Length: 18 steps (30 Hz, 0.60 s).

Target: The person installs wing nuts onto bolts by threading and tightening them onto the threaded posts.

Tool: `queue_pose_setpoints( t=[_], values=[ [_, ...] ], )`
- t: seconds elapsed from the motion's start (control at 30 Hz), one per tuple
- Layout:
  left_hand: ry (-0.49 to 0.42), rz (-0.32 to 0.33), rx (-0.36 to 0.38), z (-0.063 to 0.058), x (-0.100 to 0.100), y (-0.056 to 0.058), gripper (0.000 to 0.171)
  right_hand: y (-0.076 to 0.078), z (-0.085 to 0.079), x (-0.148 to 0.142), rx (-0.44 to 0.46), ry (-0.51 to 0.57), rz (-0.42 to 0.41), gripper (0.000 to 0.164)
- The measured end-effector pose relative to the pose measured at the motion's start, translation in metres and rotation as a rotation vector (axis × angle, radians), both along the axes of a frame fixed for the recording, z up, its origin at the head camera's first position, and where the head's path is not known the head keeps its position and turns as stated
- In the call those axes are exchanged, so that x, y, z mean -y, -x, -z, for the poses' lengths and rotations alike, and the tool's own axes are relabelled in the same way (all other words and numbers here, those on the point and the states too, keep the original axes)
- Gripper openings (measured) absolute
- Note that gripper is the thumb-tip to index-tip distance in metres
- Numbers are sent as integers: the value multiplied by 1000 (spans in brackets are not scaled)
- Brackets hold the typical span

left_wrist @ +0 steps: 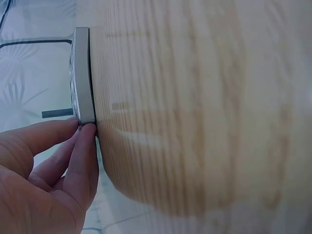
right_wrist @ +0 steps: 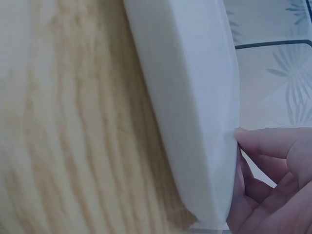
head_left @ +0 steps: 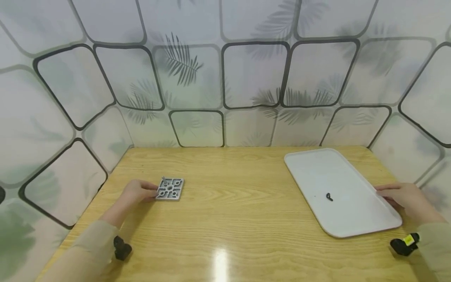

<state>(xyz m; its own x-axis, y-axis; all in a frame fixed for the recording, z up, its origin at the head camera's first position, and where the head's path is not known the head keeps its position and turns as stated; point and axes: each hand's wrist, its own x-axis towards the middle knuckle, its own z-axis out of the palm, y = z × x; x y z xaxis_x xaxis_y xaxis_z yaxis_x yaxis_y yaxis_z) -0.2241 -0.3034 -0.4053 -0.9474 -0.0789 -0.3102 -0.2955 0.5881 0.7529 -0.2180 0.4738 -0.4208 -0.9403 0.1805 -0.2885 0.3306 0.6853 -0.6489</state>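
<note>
On the left of the table, a square grey metal plate (head_left: 170, 189) lies with its ribbed, ringed face up. A threaded stud (left_wrist: 57, 113) sticks up from it near one corner. My left hand (head_left: 136, 190) pinches the plate's left edge between thumb and fingertips. Over on the right lies a white rectangular tray (head_left: 347, 168), set at a slant. My right hand (head_left: 401, 197) grips its right rim, thumb on the lip and the other fingers partly hidden under it. A small black piece (head_left: 329, 197), bent like a hook, lies in the tray.
Both things lie on a wood-grain table (head_left: 225, 188), with bare wood between them. A pale patterned wall (head_left: 253, 74) closes off the back and both sides. Black wrist cameras (head_left: 122, 248) hang below the sleeves.
</note>
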Motion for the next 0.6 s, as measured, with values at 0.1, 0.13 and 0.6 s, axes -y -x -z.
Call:
queue_pose_setpoints(
  t=[0.1,0.13,0.6],
  values=[
    [-33,-18,11,1,-4,0,37,-1,-2,-1,18,21,-36,57],
    [-47,-22,11,2,-5,1,37,-1,-1,-1,21,22,-43,57],
    [-67,-12,11,1,-27,0,35,5,-5,9,47,143,20,52]
  ],
)
